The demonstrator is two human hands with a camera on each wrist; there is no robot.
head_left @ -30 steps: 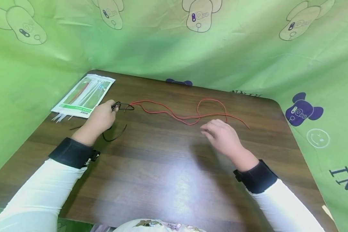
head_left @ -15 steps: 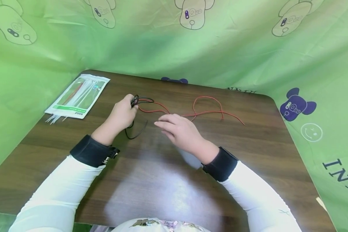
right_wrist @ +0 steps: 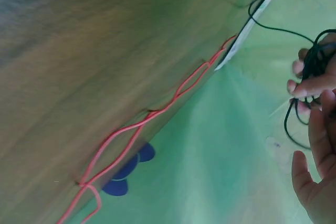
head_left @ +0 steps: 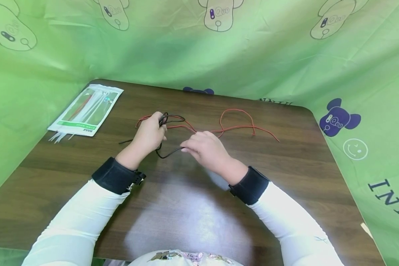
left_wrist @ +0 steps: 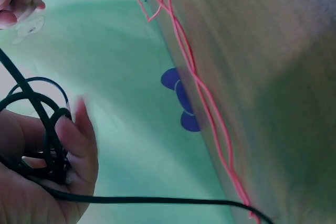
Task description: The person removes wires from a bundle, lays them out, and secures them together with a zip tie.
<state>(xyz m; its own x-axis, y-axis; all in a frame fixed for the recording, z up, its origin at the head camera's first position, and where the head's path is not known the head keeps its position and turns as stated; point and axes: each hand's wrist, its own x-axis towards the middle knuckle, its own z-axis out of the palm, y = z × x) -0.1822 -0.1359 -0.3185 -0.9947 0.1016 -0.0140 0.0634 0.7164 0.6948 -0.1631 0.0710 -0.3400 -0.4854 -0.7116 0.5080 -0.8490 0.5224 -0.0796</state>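
Observation:
My left hand [head_left: 147,135] grips a bunched black cord [head_left: 171,154] above the table, left of the middle. In the left wrist view, loops of the black cord [left_wrist: 47,116] lie across the palm under curled fingers. One length of it runs over to my right hand [head_left: 207,149], whose thumb and fingertips pinch it near its end. The other end hangs out to the left, behind the left wrist. Behind both hands a red cord [head_left: 239,128] lies on the table in long, crossing loops, partly covered by them in the head view.
A plastic packet of white cable ties [head_left: 86,111] lies at the back left of the brown wooden table [head_left: 286,192], some tie ends sticking out at its near edge. A green printed curtain [head_left: 159,55] hangs around the table's far and side edges.
My left hand has carried the black cord bundle rightward from beside the packet. My right hand has come left from the red cord and now pinches the black cord's loose end.

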